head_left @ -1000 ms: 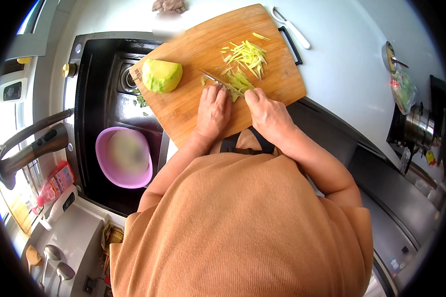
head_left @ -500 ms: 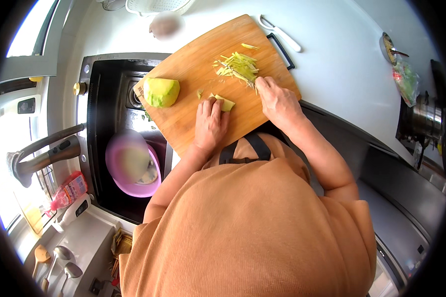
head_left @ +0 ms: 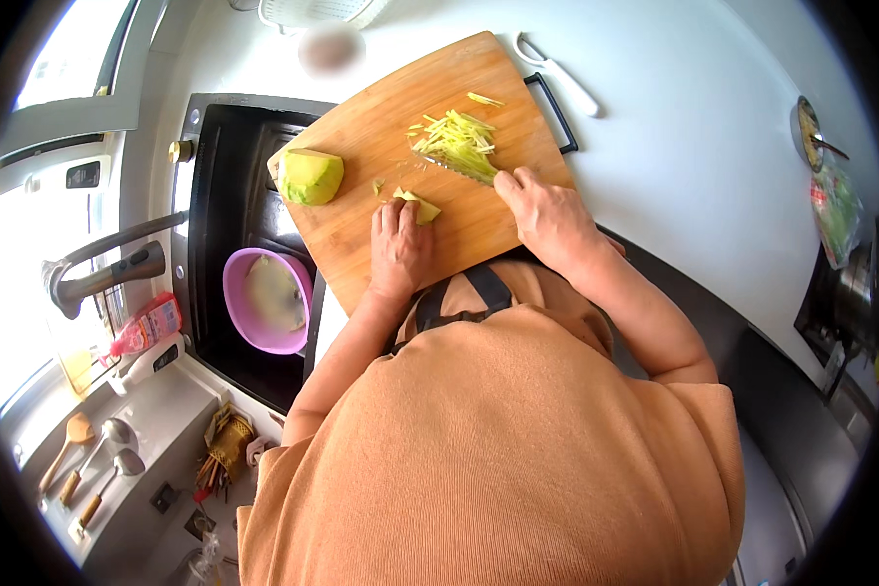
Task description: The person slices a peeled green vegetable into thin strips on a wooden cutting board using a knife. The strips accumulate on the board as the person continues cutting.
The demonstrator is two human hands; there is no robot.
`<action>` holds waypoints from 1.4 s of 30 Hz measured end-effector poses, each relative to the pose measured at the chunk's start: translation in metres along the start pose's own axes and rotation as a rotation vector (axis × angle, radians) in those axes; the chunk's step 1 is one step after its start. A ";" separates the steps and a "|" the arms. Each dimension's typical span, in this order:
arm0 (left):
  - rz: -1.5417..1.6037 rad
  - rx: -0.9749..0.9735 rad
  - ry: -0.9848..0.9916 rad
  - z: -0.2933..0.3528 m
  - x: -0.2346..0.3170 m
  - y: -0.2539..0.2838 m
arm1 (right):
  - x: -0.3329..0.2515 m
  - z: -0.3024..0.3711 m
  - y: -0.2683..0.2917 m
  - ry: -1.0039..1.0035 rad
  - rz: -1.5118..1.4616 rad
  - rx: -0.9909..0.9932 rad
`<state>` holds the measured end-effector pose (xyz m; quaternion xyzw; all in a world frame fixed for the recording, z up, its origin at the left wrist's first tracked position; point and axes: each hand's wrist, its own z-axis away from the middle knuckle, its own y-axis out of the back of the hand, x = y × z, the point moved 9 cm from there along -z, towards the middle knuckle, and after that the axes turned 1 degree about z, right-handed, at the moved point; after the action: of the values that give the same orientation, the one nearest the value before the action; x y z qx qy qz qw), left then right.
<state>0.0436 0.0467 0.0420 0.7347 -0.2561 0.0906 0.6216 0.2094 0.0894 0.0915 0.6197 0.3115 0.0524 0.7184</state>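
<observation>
My right hand (head_left: 549, 211) grips a knife (head_left: 469, 177); its blade lies against the near edge of a heap of thin yellow-green shreds (head_left: 456, 140). The knife's handle is hidden in my fist. Bent fingers of my left hand (head_left: 398, 249) press on a small cut piece (head_left: 422, 208) of the same pale green vegetable, on the wooden cutting board (head_left: 361, 122). A larger peeled chunk (head_left: 311, 178) of it, flat on one cut face, sits near the board's left edge. One tiny scrap (head_left: 378, 186) lies between the two.
The board overlaps a black sink (head_left: 249, 146) holding a pink basin (head_left: 232, 303). A white-handled peeler (head_left: 568, 83) lies on the counter beyond the board's black handle (head_left: 554, 112). A faucet (head_left: 107, 278) and a red bottle (head_left: 151, 324) stand left. A white strainer (head_left: 313, 12) is at the far edge.
The knife blade has turned and now shows along the shreds, where it was barely visible before. My left hand keeps its place on the cut piece. The whole view has shifted slightly.
</observation>
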 end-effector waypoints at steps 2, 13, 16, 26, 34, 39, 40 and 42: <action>-0.044 -0.001 0.037 0.002 0.000 -0.001 | 0.006 -0.004 0.006 0.040 0.013 0.042; -0.043 0.057 0.168 0.007 0.007 -0.006 | 0.016 -0.006 0.001 0.165 0.113 0.007; -0.031 0.039 0.170 -0.002 0.019 -0.014 | 0.017 -0.008 0.004 0.161 0.074 -0.007; -0.048 0.071 0.215 -0.005 0.032 -0.020 | 0.020 -0.009 0.006 0.236 0.044 -0.019; -0.192 0.226 0.262 0.008 0.029 -0.023 | 0.020 -0.008 0.001 0.315 0.101 -0.006; -0.170 0.227 0.309 0.007 0.030 -0.030 | 0.021 -0.007 0.003 0.355 0.109 -0.005; -0.167 0.209 0.325 0.006 0.031 -0.029 | 0.023 -0.009 0.002 0.363 0.102 -0.005; -0.097 0.231 0.367 0.004 0.029 -0.023 | 0.023 -0.011 0.002 0.369 0.103 -0.014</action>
<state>0.0787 0.0374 0.0348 0.7837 -0.0907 0.2216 0.5731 0.2228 0.1103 0.0842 0.6098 0.4056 0.2039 0.6497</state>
